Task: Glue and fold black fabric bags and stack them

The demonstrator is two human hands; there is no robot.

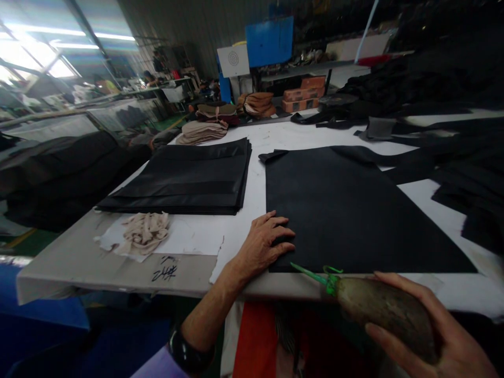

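Observation:
My left hand (264, 245) lies flat, fingers spread, on the near left corner of a large black sheet (354, 210) spread on the table. My right hand (433, 331) is wrapped round a grubby squeeze bottle (384, 310) with a thin green nozzle (311, 274), held on its side. The nozzle tip points at the near edge of the black sheet, close to my left fingers.
A stack of black sheets (185, 178) lies to the left. A crumpled beige rag (144, 232) rests on white paper near the table's (118, 268) front edge. Tan and brown stacks (220, 121) sit at the back; dark fabric piles (452, 136) lie at right.

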